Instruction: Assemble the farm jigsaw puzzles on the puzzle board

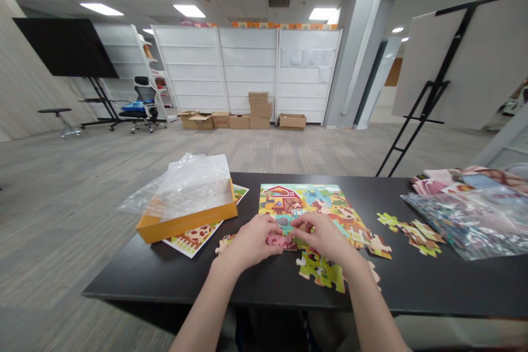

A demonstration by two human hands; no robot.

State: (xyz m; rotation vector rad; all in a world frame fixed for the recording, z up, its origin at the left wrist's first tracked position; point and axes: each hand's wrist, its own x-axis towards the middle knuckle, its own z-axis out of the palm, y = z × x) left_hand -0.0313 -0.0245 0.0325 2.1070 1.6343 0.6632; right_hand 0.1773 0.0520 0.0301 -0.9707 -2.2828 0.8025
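L hand (251, 242): box tray (185, 223) near L | R hand (325, 239): gap, then loose pcs (418, 234), plastic bag (466, 225)

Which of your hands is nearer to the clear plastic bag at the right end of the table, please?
Right: the right hand rests on the jigsaw puzzle, left of the clear plastic bag; the left hand lies further left.

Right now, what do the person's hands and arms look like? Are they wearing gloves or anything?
The left hand and right hand are bare, with no gloves. The left forearm and right forearm are bare too: no sleeve, watch or bracelet shows.
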